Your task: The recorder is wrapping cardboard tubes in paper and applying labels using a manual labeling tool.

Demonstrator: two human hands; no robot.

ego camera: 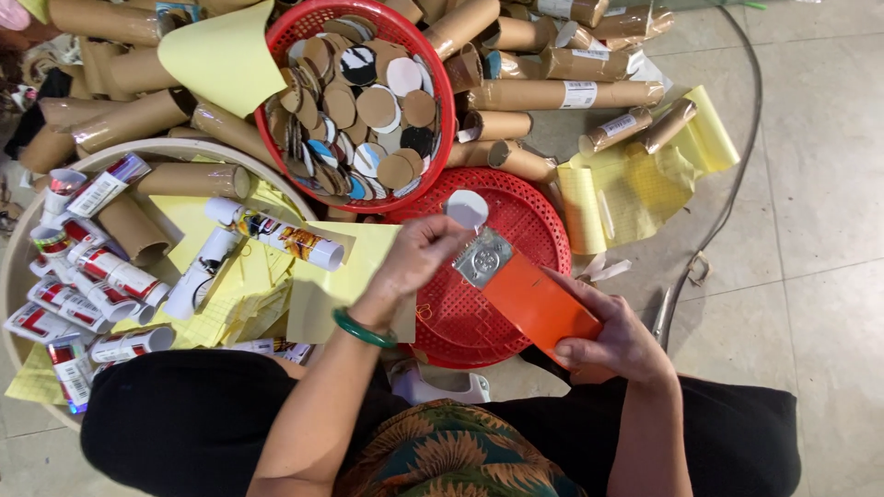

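While hands (516, 294) hold tube (534, 299), red basket (440, 87) of discs (364, 110)

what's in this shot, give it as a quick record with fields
left hand: left hand pinches a white paper disc at the tube's end
right hand: right hand grips the orange tube with a silver patterned end
under hands: upturned red plastic basket
behind: red basket full of cardboard discs
left side: round tub of wrapped tubes
floor: bare cardboard tubes, yellow paper sheets
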